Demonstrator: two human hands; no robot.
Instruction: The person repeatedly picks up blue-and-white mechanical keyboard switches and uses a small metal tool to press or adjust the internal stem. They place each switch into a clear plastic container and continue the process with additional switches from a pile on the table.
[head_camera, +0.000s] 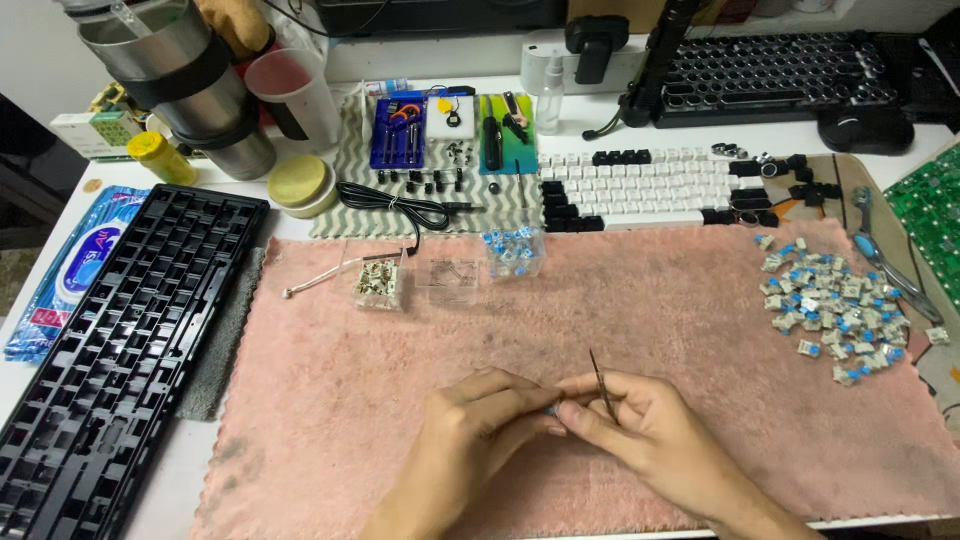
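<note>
while pinched, l fingers on switch, r tweezers

A white surface fills the view under even indoor light, a pale wall behind its far left corner and dark floor beyond its left edge.

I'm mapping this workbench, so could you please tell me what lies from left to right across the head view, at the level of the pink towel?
Black keyboard case → pink towel → left hand → tweezers → right hand → pile of blue-topped switches.
</note>
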